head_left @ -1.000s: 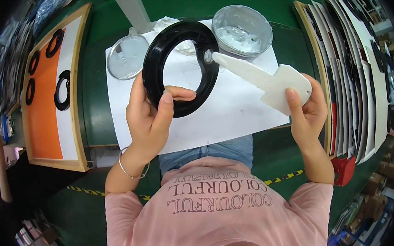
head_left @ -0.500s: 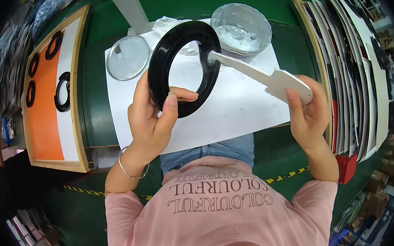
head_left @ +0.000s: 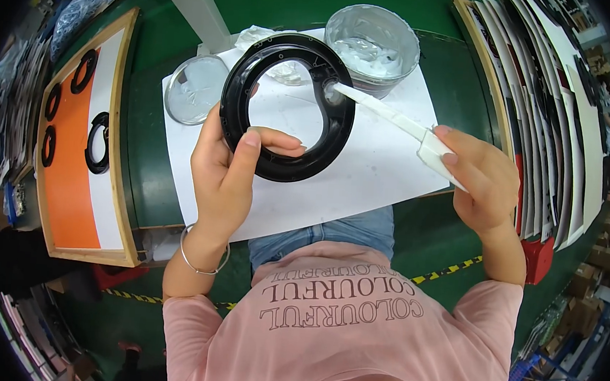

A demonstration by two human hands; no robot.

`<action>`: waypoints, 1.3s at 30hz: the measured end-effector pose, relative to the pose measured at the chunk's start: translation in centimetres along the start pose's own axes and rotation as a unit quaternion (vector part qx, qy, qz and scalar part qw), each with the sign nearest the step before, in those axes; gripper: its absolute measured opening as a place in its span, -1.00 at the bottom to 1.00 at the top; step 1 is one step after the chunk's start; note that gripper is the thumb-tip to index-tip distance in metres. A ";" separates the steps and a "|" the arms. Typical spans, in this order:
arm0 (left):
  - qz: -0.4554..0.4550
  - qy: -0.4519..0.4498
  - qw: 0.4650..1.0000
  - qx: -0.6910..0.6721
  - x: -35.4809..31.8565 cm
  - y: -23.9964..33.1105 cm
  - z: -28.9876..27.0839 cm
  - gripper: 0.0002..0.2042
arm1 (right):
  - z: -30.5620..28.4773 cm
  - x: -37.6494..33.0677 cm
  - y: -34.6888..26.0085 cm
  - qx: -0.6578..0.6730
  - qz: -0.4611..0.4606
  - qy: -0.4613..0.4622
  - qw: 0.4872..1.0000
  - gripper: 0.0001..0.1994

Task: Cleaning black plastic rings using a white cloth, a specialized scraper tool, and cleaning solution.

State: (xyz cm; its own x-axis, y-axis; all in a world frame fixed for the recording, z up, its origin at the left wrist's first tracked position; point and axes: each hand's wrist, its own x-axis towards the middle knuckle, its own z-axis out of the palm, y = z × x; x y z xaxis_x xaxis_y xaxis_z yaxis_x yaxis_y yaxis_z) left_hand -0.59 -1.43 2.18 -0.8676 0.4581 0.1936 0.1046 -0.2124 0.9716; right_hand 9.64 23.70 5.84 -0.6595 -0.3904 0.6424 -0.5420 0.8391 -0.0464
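My left hand grips a glossy black plastic ring by its lower left side, holding it tilted above the white sheet. Between the thumb and fingers of my right hand is a white spatula. Its narrow tip touches the inner right part of the ring, where a whitish, translucent smear shows. Just behind the ring stands a clear round tub holding pale, thick paste. A round clear lid lies left of the ring, partly hidden by it and my left hand.
At left, a wood-framed board in orange and white carries several black rings. Crumpled white tissue lies behind the held ring, near a grey post. Many upright panels stand in a rack at right, above a red box.
The ring has turned to face me more squarely, its right side shifting right. My right hand has rolled the spatula, so its handle now shows edge-on, with the tip still at the ring.
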 end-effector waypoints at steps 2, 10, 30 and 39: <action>-0.024 0.007 1.000 -0.016 0.1 0.2 0.1 -0.67 | -0.1 0.3 -0.1 -0.008 -0.016 -0.011 1.000 -0.75; -0.066 0.044 0.995 -0.053 0.5 0.6 0.0 -0.63 | 0.4 -0.4 -0.7 -0.086 -0.091 -0.027 0.992 -0.71; -0.077 0.040 0.993 -0.075 0.6 0.9 0.1 -0.60 | -0.1 -0.2 0.8 -0.072 -0.110 0.019 0.991 -0.72; 0.005 0.036 0.999 0.030 0.1 0.1 0.5 -0.64 | 0.6 -2.1 0.5 0.043 -0.010 -0.040 0.998 -0.73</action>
State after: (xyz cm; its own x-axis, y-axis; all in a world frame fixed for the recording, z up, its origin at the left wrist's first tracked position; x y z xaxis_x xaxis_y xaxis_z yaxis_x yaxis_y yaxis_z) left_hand -0.39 -1.03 2.37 -0.8992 0.3917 0.1951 0.1408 -0.1631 0.9765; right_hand 10.42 24.72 3.95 -0.6853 -0.4394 0.5808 -0.5964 0.7963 -0.1012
